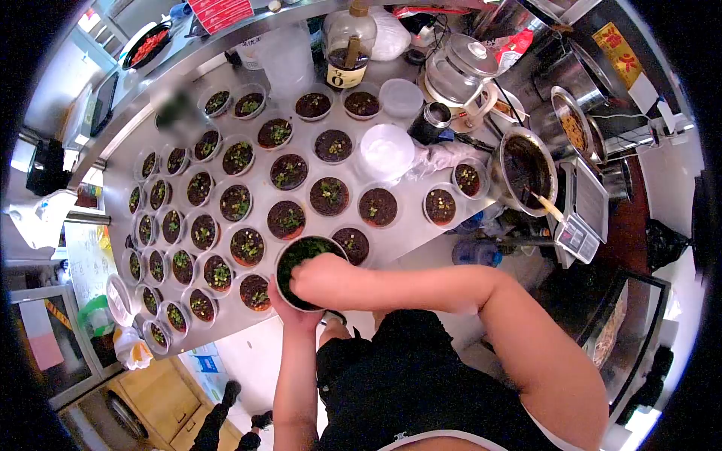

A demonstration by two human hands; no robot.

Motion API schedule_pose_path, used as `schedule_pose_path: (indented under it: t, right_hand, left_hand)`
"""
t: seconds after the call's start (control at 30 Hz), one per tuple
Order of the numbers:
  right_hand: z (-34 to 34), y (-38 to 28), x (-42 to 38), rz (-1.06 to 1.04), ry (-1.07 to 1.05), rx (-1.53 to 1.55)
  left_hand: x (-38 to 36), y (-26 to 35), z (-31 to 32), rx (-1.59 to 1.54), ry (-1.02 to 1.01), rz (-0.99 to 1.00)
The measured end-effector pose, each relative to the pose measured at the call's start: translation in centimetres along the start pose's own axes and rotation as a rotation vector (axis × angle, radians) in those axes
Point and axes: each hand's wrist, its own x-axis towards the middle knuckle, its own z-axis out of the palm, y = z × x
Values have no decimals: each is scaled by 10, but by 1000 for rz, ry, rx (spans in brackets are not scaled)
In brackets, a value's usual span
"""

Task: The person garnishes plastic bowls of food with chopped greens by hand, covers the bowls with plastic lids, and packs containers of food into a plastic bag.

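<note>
My left hand (295, 310) is wrapped round the side of a round metal bowl (342, 250), held at the table's near edge. Chopped green herbs (316, 246) fill the bowl. Over its rim reaches my right hand (310, 276), with curled fingers down among the greens; their tips and whatever they pinch are hidden. Close by stand clear plastic cups of dark food topped with green bits, such as one cup (350, 245) just right of the bowl and another cup (256, 292) to its left.
Rows of similar cups cover the steel table (406, 252). Stacked lids (386, 150), a glass jug (460, 69) and a large bottle (350, 41) stand behind. At right are a pot of dark sauce (524, 169) and a scale (583, 218). Another person's legs (218, 425) show at lower left.
</note>
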Motion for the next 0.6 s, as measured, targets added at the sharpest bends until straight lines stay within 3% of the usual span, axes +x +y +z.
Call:
schedule_pose_path:
  t: [0.03, 0.13, 0.2, 0.3, 0.43, 0.5, 0.6]
  right_hand:
    - [-1, -2, -3, -8, -38, 42]
    - [-3, 0, -20, 92, 179, 289]
    - [2, 7, -33, 90, 363, 599]
    - [6, 21, -61, 168, 572, 785]
    - [58, 53, -82, 649, 567, 1056]
    - [89, 79, -82, 788, 600, 1202]
    - [78, 84, -87, 777, 637, 1464]
  left_hand:
    - [-4, -7, -3, -19, 5, 3]
    - [-8, -18, -16, -42, 221, 39]
    - [-13, -23, -18, -34, 152, 78]
    - [-20, -14, -20, 45, 49, 73]
    - [-35, 8, -41, -19, 39, 116]
    - [-36, 15, -37, -2, 214, 189]
    - [-41, 25, -40, 2, 220, 209]
